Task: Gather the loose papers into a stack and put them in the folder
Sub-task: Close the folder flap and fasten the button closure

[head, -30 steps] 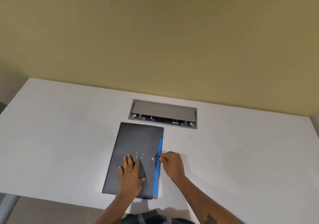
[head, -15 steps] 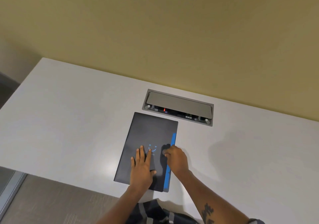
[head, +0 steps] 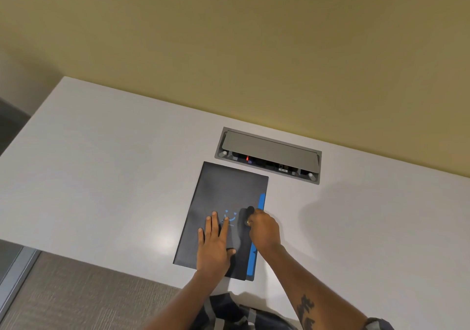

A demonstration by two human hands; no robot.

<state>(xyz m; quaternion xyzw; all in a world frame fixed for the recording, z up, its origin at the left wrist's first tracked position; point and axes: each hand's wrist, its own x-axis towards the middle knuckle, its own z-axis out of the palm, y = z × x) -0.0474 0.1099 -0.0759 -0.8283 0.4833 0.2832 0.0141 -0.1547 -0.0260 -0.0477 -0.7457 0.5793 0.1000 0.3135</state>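
A dark grey folder (head: pixel 226 192) with a blue edge strip lies closed on the white table, near its front edge. A small blue smile mark shows on its cover. My left hand (head: pixel 215 243) rests flat on the cover with fingers spread. My right hand (head: pixel 263 229) sits at the folder's right side, fingers curled on a small dark flap with a snap button. No loose papers are in view.
A grey cable hatch (head: pixel 269 149) is set into the white table (head: pixel 101 164) just behind the folder. A yellow wall rises behind the table. Grey carpet shows below the table's front edge at the left.
My right hand has slid from the blue edge inward onto the cover, and the flap now lies over the cover. My left hand stays flat on the folder. The view has shifted.
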